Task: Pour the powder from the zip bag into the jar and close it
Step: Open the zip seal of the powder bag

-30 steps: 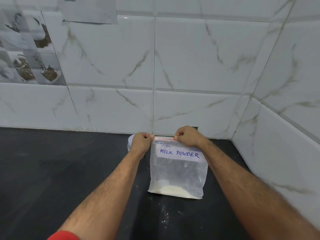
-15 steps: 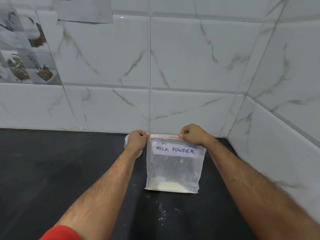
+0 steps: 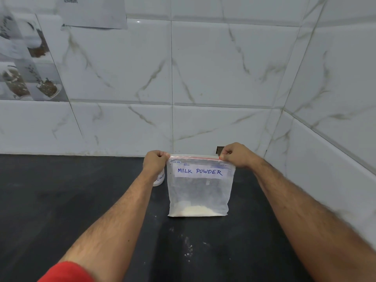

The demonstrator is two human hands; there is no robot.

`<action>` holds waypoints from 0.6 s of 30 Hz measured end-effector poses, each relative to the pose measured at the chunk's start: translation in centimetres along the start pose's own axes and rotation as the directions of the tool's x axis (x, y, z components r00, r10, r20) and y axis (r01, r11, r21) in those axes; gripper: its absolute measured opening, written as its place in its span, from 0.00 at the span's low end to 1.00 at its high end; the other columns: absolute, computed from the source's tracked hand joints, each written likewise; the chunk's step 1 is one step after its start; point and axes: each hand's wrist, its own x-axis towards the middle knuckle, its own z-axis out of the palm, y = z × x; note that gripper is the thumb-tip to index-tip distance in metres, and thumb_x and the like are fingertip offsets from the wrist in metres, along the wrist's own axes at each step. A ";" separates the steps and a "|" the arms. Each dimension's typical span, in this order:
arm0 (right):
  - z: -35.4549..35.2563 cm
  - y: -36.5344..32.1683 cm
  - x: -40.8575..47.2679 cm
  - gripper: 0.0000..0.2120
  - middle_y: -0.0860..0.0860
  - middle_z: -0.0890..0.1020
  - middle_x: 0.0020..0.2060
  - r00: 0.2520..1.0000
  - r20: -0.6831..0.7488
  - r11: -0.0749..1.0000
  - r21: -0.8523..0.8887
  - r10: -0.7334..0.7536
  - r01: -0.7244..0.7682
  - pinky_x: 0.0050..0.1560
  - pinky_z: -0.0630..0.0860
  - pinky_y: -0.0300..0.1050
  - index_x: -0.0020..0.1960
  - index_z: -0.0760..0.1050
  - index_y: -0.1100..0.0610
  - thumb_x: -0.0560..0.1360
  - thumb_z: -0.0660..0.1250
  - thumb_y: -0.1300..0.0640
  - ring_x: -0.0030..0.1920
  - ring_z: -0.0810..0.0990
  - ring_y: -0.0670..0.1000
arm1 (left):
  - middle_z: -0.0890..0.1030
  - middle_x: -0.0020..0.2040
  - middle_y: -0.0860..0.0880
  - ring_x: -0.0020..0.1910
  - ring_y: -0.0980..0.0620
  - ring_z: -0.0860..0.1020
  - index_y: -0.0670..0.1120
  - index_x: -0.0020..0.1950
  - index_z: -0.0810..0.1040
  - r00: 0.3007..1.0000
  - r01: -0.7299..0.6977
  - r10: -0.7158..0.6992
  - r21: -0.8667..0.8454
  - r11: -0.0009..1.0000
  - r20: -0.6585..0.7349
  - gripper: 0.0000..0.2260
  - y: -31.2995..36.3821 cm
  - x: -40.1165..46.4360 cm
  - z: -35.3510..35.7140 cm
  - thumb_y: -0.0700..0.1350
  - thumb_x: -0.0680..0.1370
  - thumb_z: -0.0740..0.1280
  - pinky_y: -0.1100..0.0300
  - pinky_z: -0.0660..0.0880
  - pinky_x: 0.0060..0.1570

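A clear zip bag [image 3: 199,192] labelled "MILK POWDER" stands upright on the black counter [image 3: 61,200], with white powder [image 3: 195,211] settled at its bottom. My left hand [image 3: 155,162] pinches the top left corner of the bag at the red zip strip. My right hand [image 3: 234,155] pinches the top right corner. A small white jar [image 3: 159,179] stands just behind my left wrist and is mostly hidden by it; its top cannot be seen.
White marble-look tiled walls [image 3: 223,78] close off the back and the right side, meeting in a corner. A paper sheet [image 3: 93,13] hangs on the back wall. Specks of spilled powder [image 3: 188,247] lie on the counter in front of the bag.
My right hand has slid rightward along the zip strip, from near the middle to the top right corner. The bag stays upright in the same spot; my left hand keeps its grip.
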 end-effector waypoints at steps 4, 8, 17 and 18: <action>-0.7 0.7 -0.4 0.07 0.50 0.79 0.37 1.000 -0.022 1.000 -0.008 -0.004 0.004 0.38 0.70 0.40 0.41 0.79 0.57 0.77 0.69 0.58 0.42 0.76 0.50 | 0.83 0.41 0.46 0.43 0.47 0.80 0.43 0.37 0.80 1.000 -0.005 0.005 -0.004 1.000 -0.014 0.11 0.0 0.2 -0.5 0.42 0.79 0.68 0.49 0.78 0.56; -1.3 1.5 -0.9 0.06 0.47 0.79 0.35 0.999 -0.047 1.000 0.012 0.010 -0.009 0.37 0.70 0.38 0.42 0.79 0.56 0.77 0.70 0.59 0.41 0.76 0.49 | 0.83 0.41 0.47 0.45 0.47 0.81 0.43 0.37 0.80 1.000 -0.015 0.015 -0.007 1.000 -0.021 0.11 0.3 0.2 -0.8 0.41 0.79 0.67 0.50 0.79 0.57; -2.1 2.3 -1.7 0.08 0.50 0.79 0.35 0.998 0.067 0.996 0.088 -0.007 0.001 0.41 0.71 0.40 0.42 0.81 0.63 0.76 0.71 0.58 0.37 0.75 0.46 | 0.80 0.39 0.49 0.39 0.51 0.76 0.42 0.40 0.79 0.998 -0.061 0.061 0.035 0.998 -0.003 0.09 1.7 -0.1 -0.8 0.41 0.80 0.67 0.57 0.75 0.48; -2.1 2.3 -1.7 0.09 0.49 0.79 0.34 0.995 0.101 0.996 0.086 -0.020 0.011 0.43 0.72 0.41 0.40 0.81 0.63 0.76 0.71 0.58 0.37 0.75 0.47 | 0.79 0.38 0.49 0.39 0.52 0.75 0.42 0.40 0.79 0.997 -0.075 0.074 0.033 0.997 0.010 0.09 1.7 -0.2 -0.9 0.40 0.80 0.66 0.58 0.74 0.47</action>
